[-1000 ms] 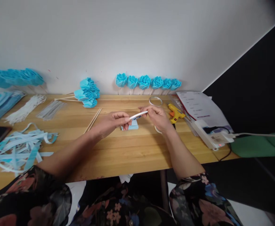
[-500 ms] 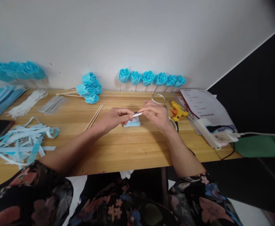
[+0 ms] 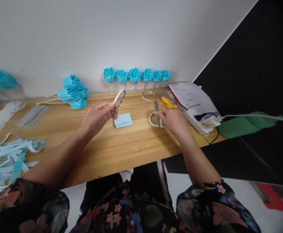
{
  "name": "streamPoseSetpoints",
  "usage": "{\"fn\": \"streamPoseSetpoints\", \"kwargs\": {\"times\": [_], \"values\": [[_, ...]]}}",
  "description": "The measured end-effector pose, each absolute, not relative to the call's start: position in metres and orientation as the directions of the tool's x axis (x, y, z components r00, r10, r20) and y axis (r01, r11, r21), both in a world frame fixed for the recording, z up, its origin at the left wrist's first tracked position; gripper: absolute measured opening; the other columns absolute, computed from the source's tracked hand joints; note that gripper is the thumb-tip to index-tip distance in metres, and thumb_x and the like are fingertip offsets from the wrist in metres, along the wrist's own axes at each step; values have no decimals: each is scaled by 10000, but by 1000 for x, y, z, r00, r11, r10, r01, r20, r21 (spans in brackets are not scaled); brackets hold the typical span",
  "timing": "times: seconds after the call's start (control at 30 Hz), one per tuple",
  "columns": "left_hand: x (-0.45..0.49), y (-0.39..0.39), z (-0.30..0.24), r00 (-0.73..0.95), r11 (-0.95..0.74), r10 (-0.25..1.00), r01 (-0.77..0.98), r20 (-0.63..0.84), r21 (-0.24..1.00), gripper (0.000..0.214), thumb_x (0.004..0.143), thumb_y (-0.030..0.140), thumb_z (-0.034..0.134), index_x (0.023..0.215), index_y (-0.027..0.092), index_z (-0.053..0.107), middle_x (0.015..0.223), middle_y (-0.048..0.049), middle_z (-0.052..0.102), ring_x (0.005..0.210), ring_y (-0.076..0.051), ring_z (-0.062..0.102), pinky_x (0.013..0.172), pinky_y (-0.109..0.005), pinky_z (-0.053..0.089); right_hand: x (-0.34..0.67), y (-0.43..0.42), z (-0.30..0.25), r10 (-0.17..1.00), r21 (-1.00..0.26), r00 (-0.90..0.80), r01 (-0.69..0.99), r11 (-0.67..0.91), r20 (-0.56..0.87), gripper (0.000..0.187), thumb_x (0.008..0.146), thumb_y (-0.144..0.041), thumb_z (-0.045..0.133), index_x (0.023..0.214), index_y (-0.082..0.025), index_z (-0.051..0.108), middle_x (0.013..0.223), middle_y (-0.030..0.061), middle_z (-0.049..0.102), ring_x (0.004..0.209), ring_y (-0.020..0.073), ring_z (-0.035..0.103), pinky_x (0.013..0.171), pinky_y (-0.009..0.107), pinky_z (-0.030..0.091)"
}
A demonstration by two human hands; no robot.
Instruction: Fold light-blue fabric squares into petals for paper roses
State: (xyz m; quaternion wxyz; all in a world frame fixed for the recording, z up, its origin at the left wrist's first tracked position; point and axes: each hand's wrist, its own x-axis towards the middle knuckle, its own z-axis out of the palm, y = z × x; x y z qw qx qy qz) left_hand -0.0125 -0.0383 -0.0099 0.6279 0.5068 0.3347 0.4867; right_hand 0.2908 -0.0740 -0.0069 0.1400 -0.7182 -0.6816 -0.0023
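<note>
My left hand [image 3: 105, 111] pinches a thin roll of tape [image 3: 118, 97], a narrow white ring with blue print inside, raised above the table. Below it lies a small stack of light blue fabric pieces [image 3: 123, 120]. Off to the right, my right hand [image 3: 172, 118] has its fingers closed at the handle of the scissors [image 3: 156, 106], whose blades point toward the wall. A white handle loop shows beside the fingertips; the hand hides part of the rest. Just beyond that hand is a yellow glue gun [image 3: 168, 103].
Blue fabric flowers on sticks [image 3: 134, 76] lean along the wall, with a bunch of flowers [image 3: 75, 92] lying left of them. A second ring [image 3: 148, 95], papers [image 3: 192, 95] and a power strip [image 3: 199, 124] are at right. Cut strips [image 3: 8, 158] and thin wires [image 3: 32, 116] lie left.
My hands have come apart: the left has lifted the tape roll, and the right has moved to the scissors. The view has turned right.
</note>
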Motion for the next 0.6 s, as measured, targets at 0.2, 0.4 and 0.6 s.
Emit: {"fn": "streamPoseSetpoints", "kwargs": {"times": [0.2, 0.4, 0.6], "values": [[-12, -38, 0, 337, 76, 941, -292, 28, 954, 408, 864, 518, 704, 817, 112, 685, 735, -57, 673, 621, -132, 636, 606, -259, 528, 276, -70, -20, 994, 24, 72, 997, -74, 81, 401, 904, -413, 605, 1146, -102, 678, 947, 232, 737, 845, 337, 707, 722, 408, 502], [-29, -40, -9, 360, 99, 932, -320, 24, 942, 492, 859, 609, 671, 864, 118, 680, 774, -68, 689, 639, -143, 653, 619, -271, 535, 296, -66, -13, 996, -717, 92, 694, -68, -5, 483, 783, -418, 692, 1223, -226, 647, 908, 73, 723, 770, 229, 681, 644, 324, 499], [-38, -37, -19, 380, 125, 925, -376, 30, 918, 547, 818, 674, 677, 863, 128, 676, 782, -56, 681, 651, -142, 657, 639, -273, 540, 270, -82, -17, 940, -998, -335, 1, -69, -66, 817, 642, -618, 836, 1328, -250, 588, 918, 71, 688, 758, 199, 629, 623, 307, 487]]}}
